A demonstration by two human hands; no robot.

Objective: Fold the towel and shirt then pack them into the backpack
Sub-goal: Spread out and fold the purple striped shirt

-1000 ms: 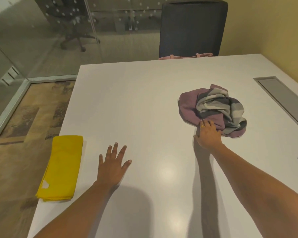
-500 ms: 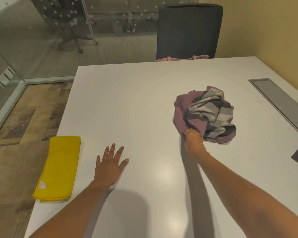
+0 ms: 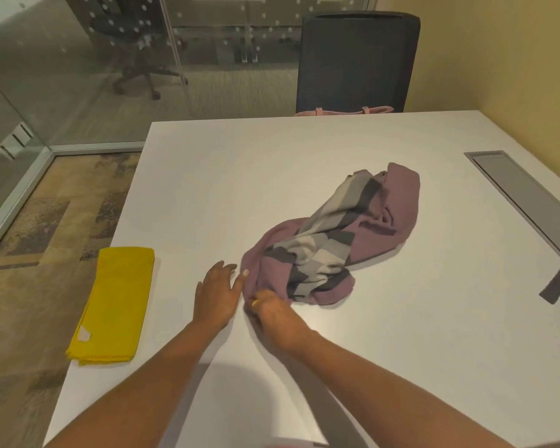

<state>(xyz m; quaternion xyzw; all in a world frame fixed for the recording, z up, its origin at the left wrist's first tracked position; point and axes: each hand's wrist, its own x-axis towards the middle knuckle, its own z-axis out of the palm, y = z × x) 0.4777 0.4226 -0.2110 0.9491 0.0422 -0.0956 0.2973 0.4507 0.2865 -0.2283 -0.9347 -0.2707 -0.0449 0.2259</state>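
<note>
Now shirt (image 3: 343,234) stretched away from pinching right hand (image 3: 272,310)

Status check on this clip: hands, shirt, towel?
Right hand pinching crumpled purple-and-grey striped shirt. Left hand open, flat beside it. Yellow folded towel at table edge. Nothing in the way.

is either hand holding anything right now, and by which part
The right hand pinches the near edge of the crumpled shirt. The left hand lies open on the table, its fingertips beside the shirt, holding nothing.

We are finding no readable words, numbers or brands; the small white tag on the yellow towel (image 3: 112,303) is looking blank to us.
</note>
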